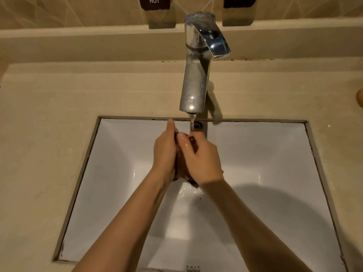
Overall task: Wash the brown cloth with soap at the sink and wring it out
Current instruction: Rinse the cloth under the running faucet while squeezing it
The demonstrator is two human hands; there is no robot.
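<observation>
The brown cloth [180, 163] is bunched up and squeezed between my two hands over the white sink [265, 154]. My left hand [165, 152] presses it from the left, thumb pointing up. From the right, my right hand [200, 158] wraps over it. Only dark wet folds show between the palms and below the wrists. Water runs from the chrome tap [196, 75] in a thin stream [192, 122] onto the top of the cloth and my right fingers. No soap is in sight.
A beige stone counter [49, 134] surrounds the basin. HOT [154, 1] and COLD [240, 0] signs hang on the tiled wall behind the tap. An orange object [359, 97] peeks in at the right edge. Water pools on the basin floor below my hands.
</observation>
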